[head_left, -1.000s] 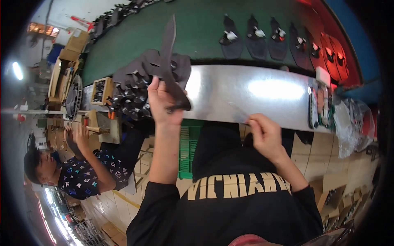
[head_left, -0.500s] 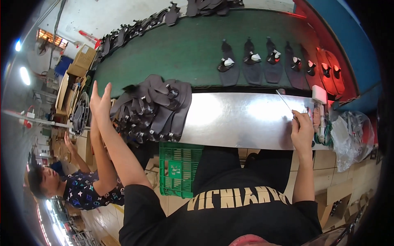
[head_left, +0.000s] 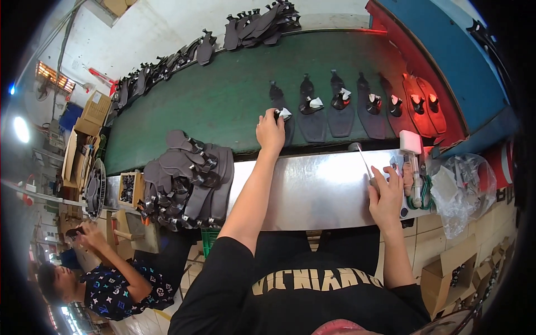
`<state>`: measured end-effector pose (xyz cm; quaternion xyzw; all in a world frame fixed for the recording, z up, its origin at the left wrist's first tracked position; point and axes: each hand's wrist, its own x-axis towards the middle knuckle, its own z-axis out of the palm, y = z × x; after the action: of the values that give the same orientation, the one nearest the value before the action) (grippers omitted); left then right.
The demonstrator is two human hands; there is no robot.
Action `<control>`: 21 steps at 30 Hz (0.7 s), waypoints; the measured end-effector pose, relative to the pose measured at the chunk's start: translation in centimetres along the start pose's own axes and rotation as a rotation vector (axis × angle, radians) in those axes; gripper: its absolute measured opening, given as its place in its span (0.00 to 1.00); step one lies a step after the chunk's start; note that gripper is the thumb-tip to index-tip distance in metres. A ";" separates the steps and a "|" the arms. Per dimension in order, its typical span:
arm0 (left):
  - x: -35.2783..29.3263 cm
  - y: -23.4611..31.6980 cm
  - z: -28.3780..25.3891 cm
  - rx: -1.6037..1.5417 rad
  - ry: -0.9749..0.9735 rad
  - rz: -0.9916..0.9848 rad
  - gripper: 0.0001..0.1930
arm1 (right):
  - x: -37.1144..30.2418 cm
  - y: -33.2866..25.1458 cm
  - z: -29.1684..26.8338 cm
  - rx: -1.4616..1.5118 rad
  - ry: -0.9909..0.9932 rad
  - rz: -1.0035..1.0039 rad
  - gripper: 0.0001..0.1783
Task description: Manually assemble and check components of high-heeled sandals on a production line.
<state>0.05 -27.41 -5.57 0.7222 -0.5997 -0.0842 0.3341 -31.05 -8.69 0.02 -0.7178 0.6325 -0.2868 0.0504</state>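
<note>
My left hand (head_left: 270, 133) is closed at a dark sandal sole (head_left: 288, 128), its fingertips at the black piece with a white tab on it. This sole lies at the left end of a row on the green conveyor belt (head_left: 223, 84). In my right hand (head_left: 386, 200) is a thin rod (head_left: 364, 162) with a dark, rounded far end, slanting over the metal ledge. Several similar soles (head_left: 312, 120) lie to the right, each with a black piece across it. A pile of dark soles (head_left: 187, 178) rests on the ledge to the left of my left forearm.
The metal ledge (head_left: 304, 195) runs along the belt's near edge. A white block (head_left: 410, 142), small tools and a clear plastic bag (head_left: 460, 190) are at its right. More soles (head_left: 259, 27) line the belt's far edge. A co-worker (head_left: 123, 279) handles something dark at the left.
My left hand has come from the raised position at far left to the belt, where a further sole now lies. My view has shifted; the right hand still holds the rod, its fingers looser.
</note>
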 end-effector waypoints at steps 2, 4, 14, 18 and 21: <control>-0.1 0.0 0.7 0.060 0.066 0.056 0.21 | -0.3 -0.3 -0.2 0.073 0.094 -0.037 0.25; -0.6 0.2 0.3 0.131 0.127 0.107 0.20 | -0.7 -0.9 -0.2 0.080 0.101 -0.023 0.24; -11.3 6.1 -13.4 -1.142 -0.322 -0.110 0.17 | -1.3 -4.0 1.0 1.484 -0.267 0.247 0.11; -19.3 5.4 -17.2 -1.211 -0.794 -0.325 0.14 | -0.7 -9.6 0.0 2.085 -0.508 0.282 0.24; -21.5 5.6 -18.4 -1.414 -0.637 -0.334 0.11 | -1.1 -10.2 -0.2 2.035 -0.508 0.208 0.22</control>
<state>-0.64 -0.89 5.72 0.3604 -0.3545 -0.6968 0.5088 -22.27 -5.61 4.24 -0.3185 0.1230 -0.5180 0.7843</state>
